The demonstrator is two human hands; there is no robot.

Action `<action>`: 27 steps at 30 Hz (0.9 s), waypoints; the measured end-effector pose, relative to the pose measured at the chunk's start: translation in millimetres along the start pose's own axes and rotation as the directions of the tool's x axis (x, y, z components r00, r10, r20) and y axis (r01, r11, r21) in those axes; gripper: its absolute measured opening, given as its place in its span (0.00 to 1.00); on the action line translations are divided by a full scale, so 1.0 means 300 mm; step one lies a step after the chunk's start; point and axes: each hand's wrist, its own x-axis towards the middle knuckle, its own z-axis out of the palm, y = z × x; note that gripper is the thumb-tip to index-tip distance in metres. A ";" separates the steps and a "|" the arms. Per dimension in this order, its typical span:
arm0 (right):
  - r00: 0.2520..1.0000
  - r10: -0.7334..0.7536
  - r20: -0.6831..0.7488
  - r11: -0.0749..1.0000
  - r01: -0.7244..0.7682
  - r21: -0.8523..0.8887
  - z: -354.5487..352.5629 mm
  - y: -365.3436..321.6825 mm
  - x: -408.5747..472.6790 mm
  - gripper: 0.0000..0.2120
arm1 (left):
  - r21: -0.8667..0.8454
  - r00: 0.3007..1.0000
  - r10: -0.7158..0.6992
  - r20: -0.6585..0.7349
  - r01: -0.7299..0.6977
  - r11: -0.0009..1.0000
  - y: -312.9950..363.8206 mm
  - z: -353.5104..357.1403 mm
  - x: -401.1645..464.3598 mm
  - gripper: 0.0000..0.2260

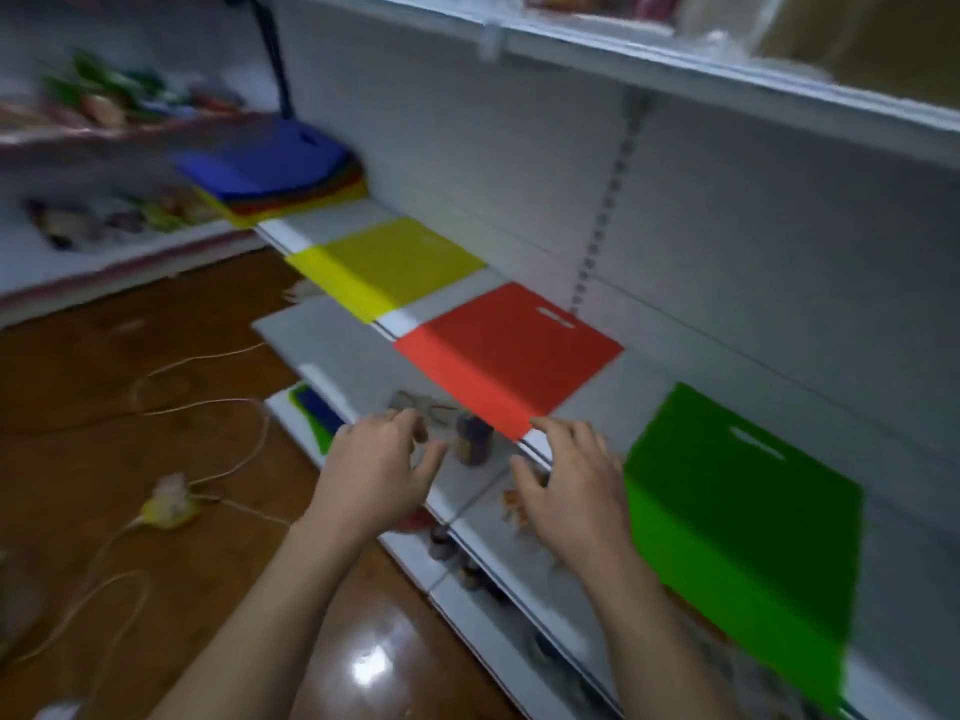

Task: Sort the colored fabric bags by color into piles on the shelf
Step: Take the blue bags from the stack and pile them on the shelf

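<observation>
Both hands empty, held in front of the shelf edge. Left hand (382, 467) has fingers loosely curled, gripping nothing. Right hand (569, 491) has fingers spread and relaxed, fingertips just beside the front corner of the red bag (511, 350) — contact unclear, frame is blurred.

The red bag lies flat on the white shelf (613, 402), front edge drooping over the lip, handle slot toward the back wall. Right of it, apart: green bag (737, 517), also flat and hanging over the edge. Left of red, with a gap of bare shelf between: yellow bag (384, 265), same overhang. Farther left, a mixed stack (270, 168) with a blue bag on top and red, orange and yellow layers showing at its edge.

Lower shelf under the hands holds small items, too blurred to identify. Brown floor at left with a pale cable (197, 407) running across it.
</observation>
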 end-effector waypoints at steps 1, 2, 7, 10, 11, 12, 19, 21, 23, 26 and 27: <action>0.999 -0.042 0.010 0.999 0.042 0.016 0.034 -0.071 0.026 0.21 | 0.018 0.999 -0.045 -0.015 0.045 0.999 -0.071 -0.032 -0.010 0.15; 0.997 -0.076 0.033 0.997 0.075 0.028 0.067 -0.139 0.049 0.20 | 0.035 0.995 -0.091 -0.029 0.092 0.995 -0.139 -0.061 -0.023 0.14; 0.975 -0.193 0.114 0.979 0.184 0.088 0.191 -0.378 0.145 0.21 | 0.052 0.955 -0.284 -0.091 0.289 0.956 -0.373 -0.171 -0.066 0.14; 0.957 -0.230 0.176 0.971 0.212 0.115 0.268 -0.479 0.209 0.24 | 0.040 0.927 -0.364 -0.092 0.369 0.929 -0.480 -0.199 -0.066 0.14; 0.952 -0.240 0.191 0.968 0.218 0.128 0.289 -0.500 0.229 0.24 | 0.039 0.922 -0.377 -0.087 0.381 0.924 -0.504 -0.203 -0.062 0.14; 0.945 -0.253 0.205 0.963 0.226 0.147 0.319 -0.528 0.256 0.24 | 0.039 0.915 -0.394 -0.082 0.398 0.916 -0.536 -0.203 -0.052 0.14; 0.923 -0.257 0.286 0.957 0.201 0.210 0.544 -0.683 0.521 0.20 | 0.072 0.873 -0.486 -0.035 0.487 0.870 -0.806 -0.171 0.191 0.15; 0.941 -0.206 0.270 0.965 0.149 0.215 0.614 -0.718 0.643 0.19 | 0.082 0.884 -0.468 -0.018 0.468 0.880 -0.882 -0.169 0.337 0.14; 0.956 -0.137 0.260 0.975 0.084 0.207 0.674 -0.756 0.777 0.19 | 0.082 0.904 -0.427 0.008 0.425 0.901 -0.948 -0.174 0.493 0.13; 0.963 -0.091 0.253 0.977 0.038 0.208 0.742 -0.822 0.964 0.18 | 0.100 0.932 -0.360 0.027 0.356 0.929 -1.048 -0.198 0.706 0.13; 0.962 -0.089 0.259 0.975 0.031 0.219 0.762 -0.848 1.020 0.18 | 0.107 0.936 -0.351 0.025 0.347 0.932 -1.086 -0.206 0.769 0.13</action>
